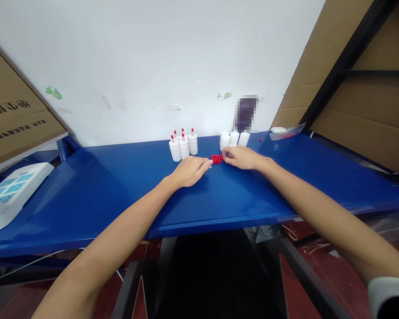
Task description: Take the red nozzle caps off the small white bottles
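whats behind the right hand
White bottles are behind the right hand, with the wall beyond. The hand covers some of their lower parts, so those cannot be seen.

Counting one left hand [190,171] and one right hand [241,157], making two; counting five white bottles with red tips [184,147], standing in one group; counting at least three all-white bottles [233,138] in another group, possibly hiding one more behind the right hand; showing one cluster of small red pieces [216,159] between the hands, sitting too close together for a sure number; counting one stray red piece [260,140] farther right, one clear plastic bag [291,132], one white device [15,199] on the left, one printed cardboard panel [16,108] above it, one blue table [119,186] and one white wall [153,57]
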`<state>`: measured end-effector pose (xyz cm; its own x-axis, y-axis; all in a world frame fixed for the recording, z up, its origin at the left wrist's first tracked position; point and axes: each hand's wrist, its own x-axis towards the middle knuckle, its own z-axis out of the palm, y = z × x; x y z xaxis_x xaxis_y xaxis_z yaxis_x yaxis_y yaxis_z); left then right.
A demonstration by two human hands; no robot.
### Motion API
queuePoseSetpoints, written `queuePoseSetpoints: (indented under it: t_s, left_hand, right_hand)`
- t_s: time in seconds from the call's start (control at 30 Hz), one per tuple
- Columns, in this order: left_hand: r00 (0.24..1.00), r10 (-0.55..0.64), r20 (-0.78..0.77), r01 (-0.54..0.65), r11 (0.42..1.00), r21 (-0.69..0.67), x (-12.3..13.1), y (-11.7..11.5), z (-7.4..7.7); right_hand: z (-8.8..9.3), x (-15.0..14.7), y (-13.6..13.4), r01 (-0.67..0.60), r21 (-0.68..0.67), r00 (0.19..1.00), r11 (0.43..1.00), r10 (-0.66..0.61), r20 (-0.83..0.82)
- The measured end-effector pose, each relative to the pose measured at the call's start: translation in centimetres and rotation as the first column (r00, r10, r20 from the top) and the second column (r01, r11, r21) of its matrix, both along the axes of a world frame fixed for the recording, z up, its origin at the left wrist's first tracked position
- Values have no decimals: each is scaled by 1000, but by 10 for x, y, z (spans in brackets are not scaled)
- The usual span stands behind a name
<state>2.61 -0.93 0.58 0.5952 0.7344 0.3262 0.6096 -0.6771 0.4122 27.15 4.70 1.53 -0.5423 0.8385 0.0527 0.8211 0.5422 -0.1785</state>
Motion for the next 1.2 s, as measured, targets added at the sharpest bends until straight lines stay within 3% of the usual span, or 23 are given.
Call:
queuePoseSetpoints:
  t_s: [0.53,0.87,1.03,1.2]
  left_hand:
    - [1000,9,-10,-9,1000,2,0,-1,1]
    - [1000,12,-20,-12,1000,17,-1,-1,0]
    - [996,58,75,-55,998,-30,-2,-1,-3]
    - [992,44,117,-38,998,-54,-3,-1,-5]
  right_hand:
    - [-2,-2,-2,-5,49,999,999,3,41]
    - [5,-1,-4,-18,47,991,999,24,-129]
    - [14,-15,-24,-129,79,927,988,149,-344]
    - [7,-34,-38,-273,106,887,956,293,-358]
